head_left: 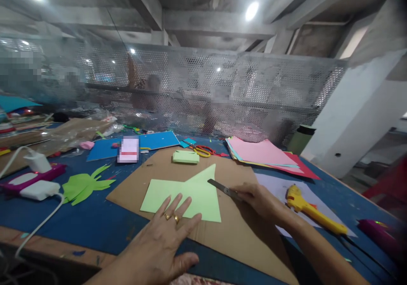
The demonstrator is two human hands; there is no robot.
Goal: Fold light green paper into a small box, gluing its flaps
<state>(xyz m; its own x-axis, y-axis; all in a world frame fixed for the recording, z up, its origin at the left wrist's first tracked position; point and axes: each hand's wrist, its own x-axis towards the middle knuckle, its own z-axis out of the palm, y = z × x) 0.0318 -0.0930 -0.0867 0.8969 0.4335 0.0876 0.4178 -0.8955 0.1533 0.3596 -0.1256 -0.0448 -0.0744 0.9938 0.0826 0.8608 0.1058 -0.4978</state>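
Observation:
A light green sheet of paper (178, 194), with a pointed flap at its upper right, lies on a piece of brown cardboard (241, 234). My left hand (171, 230) rests on the sheet's lower edge, fingers spread, with two rings on them. In my right hand (254, 196) is a knife (219, 187) with a flat dark metal blade, pinched near its rear end. The blade tip is over the sheet's right side, by the base of the flap; whether it touches the paper I cannot tell. A folded light green paper bundle (185, 157) sits just behind the sheet.
To the right, a yellow glue gun (313, 213) lies on pale paper (270, 183), its cord trailing forward. Coloured sheets (263, 151) and scissors (203, 151) are farther back. On the left are cut green paper leaves (84, 185) and a power strip (47, 175) with white chargers.

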